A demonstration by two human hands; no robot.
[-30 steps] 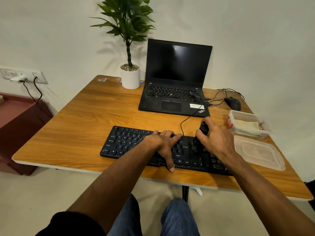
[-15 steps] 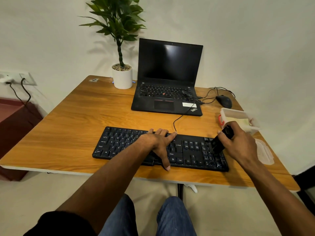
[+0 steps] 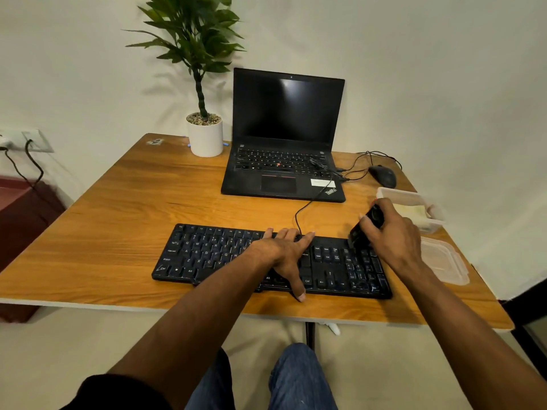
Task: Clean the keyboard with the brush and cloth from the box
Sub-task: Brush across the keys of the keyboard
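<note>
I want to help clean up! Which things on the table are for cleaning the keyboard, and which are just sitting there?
For the job: keyboard, brush in the right hand, left hand steadying the keyboard, box with the cloth.

Just lying about: laptop, mouse, plant pot, lid.

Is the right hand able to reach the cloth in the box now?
Probably not yet: the right hand grips the brush, so its fingers are occupied. The open box with the cloth sits just behind it, lid off, nothing between.

Black keyboard (image 3: 225,255), black brush (image 3: 365,229), wood-grain table (image 3: 118,220), white pot (image 3: 205,139)
</note>
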